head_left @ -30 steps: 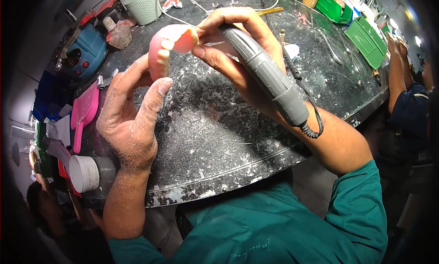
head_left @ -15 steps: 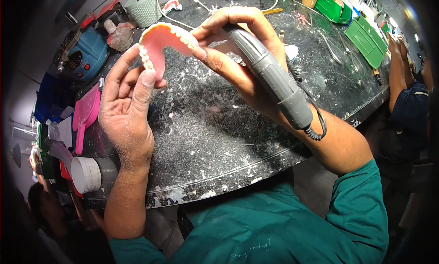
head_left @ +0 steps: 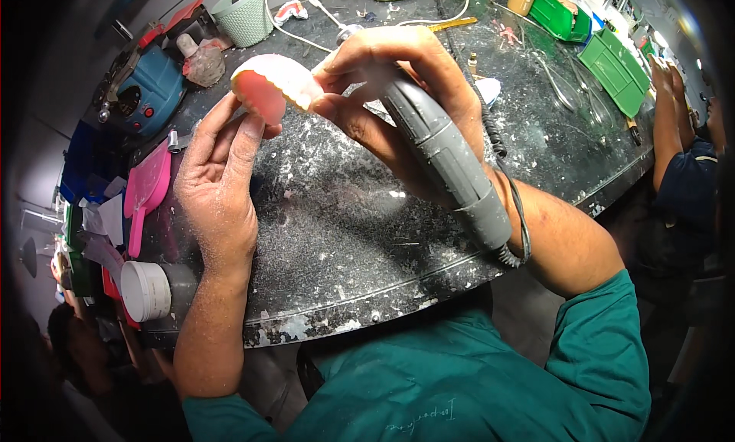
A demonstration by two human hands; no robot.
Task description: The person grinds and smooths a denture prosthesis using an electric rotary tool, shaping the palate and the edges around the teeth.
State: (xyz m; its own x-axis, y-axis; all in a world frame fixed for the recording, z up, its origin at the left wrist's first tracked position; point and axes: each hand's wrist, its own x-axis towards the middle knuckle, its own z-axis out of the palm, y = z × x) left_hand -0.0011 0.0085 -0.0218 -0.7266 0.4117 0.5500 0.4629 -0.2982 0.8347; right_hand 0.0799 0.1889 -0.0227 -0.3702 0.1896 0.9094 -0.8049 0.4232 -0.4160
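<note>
A pink denture (head_left: pixel 279 71) with a row of pale teeth is held up above the bench, tilted so its outer pink side shows. My left hand (head_left: pixel 218 178), dusted with white powder, pinches its left end between thumb and fingers. In my right hand (head_left: pixel 429 75) lies a dark grey rotary handpiece (head_left: pixel 448 151), its coiled cord trailing past the wrist. The right thumb and forefinger also touch the denture's right end. The handpiece's working tip is hidden behind the fingers.
The black bench (head_left: pixel 344 243) is strewn with white dust. To the left are a blue machine (head_left: pixel 149 90), a pink dustpan (head_left: pixel 147 183) and a white tub (head_left: pixel 144 291). Behind stands a woven pot (head_left: pixel 243 17); green bins (head_left: pixel 616 68) and a person's arms (head_left: pixel 668 120) are at right.
The denture has been tipped over, from showing its inner side to showing its outer pink surface. My right hand and the handpiece have shifted slightly down, and the handpiece stands steeper.
</note>
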